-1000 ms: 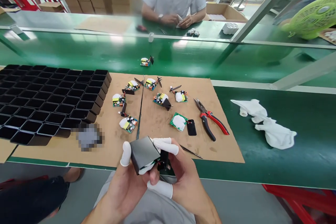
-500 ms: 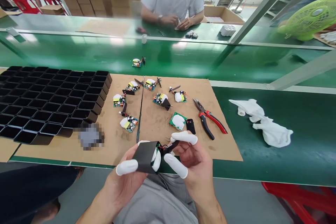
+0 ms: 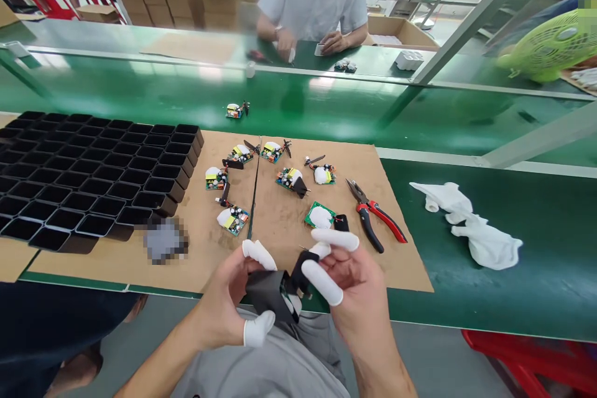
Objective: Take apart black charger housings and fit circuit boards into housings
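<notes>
My left hand (image 3: pixel 233 298), with white finger cots, is closed around a black square housing (image 3: pixel 268 298) held just below the bench edge. My right hand (image 3: pixel 347 280) pinches a small black plug piece (image 3: pixel 301 273) at the housing's open end, where wires show. Several small circuit boards (image 3: pixel 233 219) with black plug parts lie on the cardboard mat (image 3: pixel 280 217) in front of my hands.
A black tray of empty square cells (image 3: pixel 93 180) sits at left. Red-handled pliers (image 3: pixel 375 219) lie at the mat's right edge, and white cloth gloves (image 3: pixel 471 230) rest on the green bench. One board (image 3: pixel 234 111) lies on the conveyor belt. Another person (image 3: pixel 317 6) works opposite.
My left hand has turned the housing and dropped slightly, its fingers shifting around it. My right hand stays pinched on the plug piece at the opening. The person opposite has moved their hands apart.
</notes>
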Demonstrator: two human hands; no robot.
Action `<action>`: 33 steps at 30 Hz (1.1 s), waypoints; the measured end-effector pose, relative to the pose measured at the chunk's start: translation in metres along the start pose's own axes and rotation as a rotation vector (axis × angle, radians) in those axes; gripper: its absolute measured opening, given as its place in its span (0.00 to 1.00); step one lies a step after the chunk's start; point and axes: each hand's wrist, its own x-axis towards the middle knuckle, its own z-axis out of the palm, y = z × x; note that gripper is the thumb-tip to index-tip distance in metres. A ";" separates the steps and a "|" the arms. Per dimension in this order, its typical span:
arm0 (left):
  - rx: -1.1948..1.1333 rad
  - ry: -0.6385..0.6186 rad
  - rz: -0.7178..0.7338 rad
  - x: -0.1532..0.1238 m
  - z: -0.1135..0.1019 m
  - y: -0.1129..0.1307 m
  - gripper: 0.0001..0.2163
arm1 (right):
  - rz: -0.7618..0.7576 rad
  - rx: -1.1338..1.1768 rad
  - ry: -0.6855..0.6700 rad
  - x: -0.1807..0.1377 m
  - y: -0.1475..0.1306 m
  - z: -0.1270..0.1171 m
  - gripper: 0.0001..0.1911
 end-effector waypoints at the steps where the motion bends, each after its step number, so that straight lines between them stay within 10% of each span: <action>1: -0.023 -0.013 0.002 0.001 0.001 -0.001 0.24 | 0.038 0.008 0.013 0.002 0.003 0.002 0.20; 8: -0.077 0.099 -0.066 0.002 0.005 -0.005 0.25 | -0.054 -0.244 -0.041 -0.003 0.014 -0.007 0.22; 16: -0.156 0.062 -0.077 0.002 -0.011 0.000 0.27 | -0.127 -0.443 -0.570 0.007 -0.014 -0.030 0.33; 22: -0.084 0.089 -0.069 -0.002 -0.017 0.002 0.28 | -0.108 -0.328 -0.449 0.009 -0.012 -0.019 0.13; 33: -0.075 -0.040 -0.063 0.005 -0.011 0.018 0.18 | -0.073 -0.421 -0.361 -0.001 -0.014 -0.012 0.10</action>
